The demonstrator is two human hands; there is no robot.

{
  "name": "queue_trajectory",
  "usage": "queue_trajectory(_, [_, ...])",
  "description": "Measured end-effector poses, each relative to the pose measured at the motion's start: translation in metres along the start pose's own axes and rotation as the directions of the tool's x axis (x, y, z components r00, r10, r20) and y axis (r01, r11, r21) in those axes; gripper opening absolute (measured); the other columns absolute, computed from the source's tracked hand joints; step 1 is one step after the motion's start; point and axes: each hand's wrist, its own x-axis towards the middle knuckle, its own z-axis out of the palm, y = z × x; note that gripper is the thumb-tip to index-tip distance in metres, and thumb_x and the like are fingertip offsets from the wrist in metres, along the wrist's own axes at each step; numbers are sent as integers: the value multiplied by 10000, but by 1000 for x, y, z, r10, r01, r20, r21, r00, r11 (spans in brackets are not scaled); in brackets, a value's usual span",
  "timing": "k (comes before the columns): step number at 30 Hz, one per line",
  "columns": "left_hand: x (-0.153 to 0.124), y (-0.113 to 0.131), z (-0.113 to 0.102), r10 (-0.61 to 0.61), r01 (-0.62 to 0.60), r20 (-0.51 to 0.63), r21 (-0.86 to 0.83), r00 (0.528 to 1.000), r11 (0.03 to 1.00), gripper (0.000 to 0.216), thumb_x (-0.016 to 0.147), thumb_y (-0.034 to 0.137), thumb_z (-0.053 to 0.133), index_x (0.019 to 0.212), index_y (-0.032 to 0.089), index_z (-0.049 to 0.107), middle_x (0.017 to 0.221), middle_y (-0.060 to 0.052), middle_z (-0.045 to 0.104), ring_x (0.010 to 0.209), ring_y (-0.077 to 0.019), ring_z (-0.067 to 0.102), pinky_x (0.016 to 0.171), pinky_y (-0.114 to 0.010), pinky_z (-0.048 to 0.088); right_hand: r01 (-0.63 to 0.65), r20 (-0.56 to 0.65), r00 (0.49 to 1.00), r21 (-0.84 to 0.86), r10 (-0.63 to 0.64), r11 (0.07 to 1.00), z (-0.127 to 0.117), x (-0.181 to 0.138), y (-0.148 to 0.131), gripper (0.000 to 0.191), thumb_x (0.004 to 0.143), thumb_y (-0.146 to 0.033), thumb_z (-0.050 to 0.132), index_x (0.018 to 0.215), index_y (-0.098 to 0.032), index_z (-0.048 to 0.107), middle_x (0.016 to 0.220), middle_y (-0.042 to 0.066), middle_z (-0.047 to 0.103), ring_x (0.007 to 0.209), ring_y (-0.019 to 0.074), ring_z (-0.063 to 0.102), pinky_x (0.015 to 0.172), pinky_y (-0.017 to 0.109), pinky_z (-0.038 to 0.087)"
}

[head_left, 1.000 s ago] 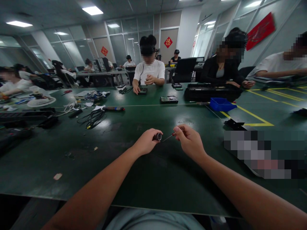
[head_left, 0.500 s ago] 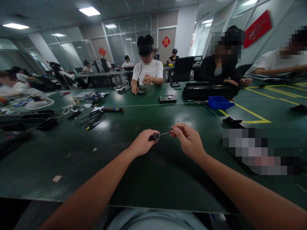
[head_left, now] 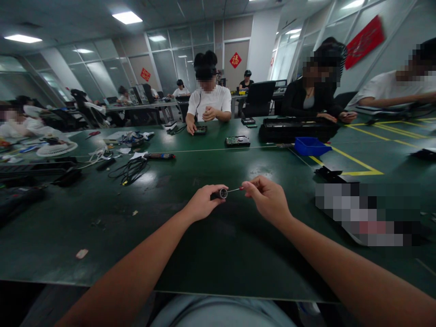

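If pushed on a slant, could send the thin silver metal shaft of the red-collared hand tool [head_left: 235, 190] skidding off the rim of the short black cylinder with a pale ringed open end [head_left: 221, 194], straight toward the bare left hand [head_left: 204, 202] just behind. If squeezed too lightly, might let the cylinder twist under the load, being round; if dropped, likely to roll across the dark green table top [head_left: 238, 254].

Held above the table in the left hand, between thumb and curled fingers closed to the cylinder's width, with the ringed end poking out past the fingertips and facing toward the right and the wearer. Pinched by the handle, mostly hidden, in the bare right hand [head_left: 270, 195], with thumb and fingers drawn together. Showing only collar and shaft beyond that pinch, pointing left at the ringed end. Impossible to tell whether inside the ring or merely beside its edge.
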Motion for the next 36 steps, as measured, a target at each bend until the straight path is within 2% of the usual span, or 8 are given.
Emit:
queue_trajectory(8, [0, -2, 0, 14, -14, -27, 12, 1000, 1000, 375, 863, 229, 666, 1237, 247, 648, 1231, -51, 664, 1148, -239, 585, 1043, -418, 416, 47, 60, 997, 111, -54, 993, 2, 1, 5, 155, 902, -282, 505, 908, -209, 641, 821, 35, 707, 761, 194, 670, 685, 317, 493])
queue_trajectory(14, [1, -2, -1, 13, -13, -4, 16, 1000, 1000, 371, 862, 244, 669, 1233, 245, 653, 1215, -63, 665, 1128, -246, 589, 1029, -430, 430, -5, 83, 997, 3, 5, 1000, 4, 0, 3, 310, 979, -422, 425, 972, -213, 653, 631, -8, 608, 587, 174, 598, 583, 305, 439])
queue_trajectory(18, [1, -2, 0, 17, -17, -4, 17, 1000, 1000, 363, 858, 223, 671, 1220, 245, 659, 1200, -59, 668, 1127, -242, 590, 1034, -419, 424, -5, 61, 998, 87, 0, 996, 6, -1, 5, 227, 964, -373, 461, 1091, -226, 578, 773, 12, 649, 706, 187, 632, 634, 310, 468])
queue_trajectory(21, [1, -4, 1, 26, -26, -10, 12, 1000, 1000, 365, 855, 216, 670, 1219, 244, 657, 1193, -54, 668, 1115, -235, 595, 1024, -408, 428, 11, 114, 993, 161, -29, 987, 4, -1, 4, 211, 975, -356, 434, 1053, -224, 579, 764, 5, 627, 731, 181, 624, 673, 312, 474])
queue_trajectory(25, [1, -6, 2, 43, -43, -14, 24, 999, 999, 365, 853, 209, 674, 1216, 245, 657, 1197, -49, 668, 1118, -228, 594, 1024, -399, 423, -34, 176, 984, 95, 17, 995, 2, 0, 1, 312, 999, -388, 373, 938, -213, 623, 607, -27, 532, 582, 160, 549, 583, 302, 424])
queue_trajectory(30, [1, -7, 1, 28, -27, -47, 20, 999, 999, 365, 862, 234, 673, 1226, 243, 650, 1207, -55, 667, 1134, -235, 595, 1044, -404, 416, -67, 125, 991, 182, 45, 981, 5, 0, 5, 225, 939, -362, 507, 1072, -201, 589, 774, 13, 652, 725, 183, 639, 682, 328, 492])
queue_trajectory(33, [1, -5, 1, 24, -23, -46, 23, 999, 999, 364, 865, 235, 668, 1228, 244, 650, 1210, -55, 666, 1136, -239, 594, 1041, -407, 418, -72, 114, 993, 263, 43, 962, 5, 0, 5, 232, 934, -383, 527, 1048, -197, 606, 837, 37, 682, 789, 191, 660, 743, 343, 510])
queue_trajectory(36, [1, -4, 2, 32, -32, -18, 35, 999, 999, 358, 869, 236, 661, 1227, 242, 652, 1198, -53, 669, 1120, -238, 598, 1023, -408, 429, -38, 149, 989, 266, -2, 963, 4, 0, 3, 248, 973, -401, 463, 978, -208, 619, 769, 19, 652, 737, 178, 636, 715, 330, 495])
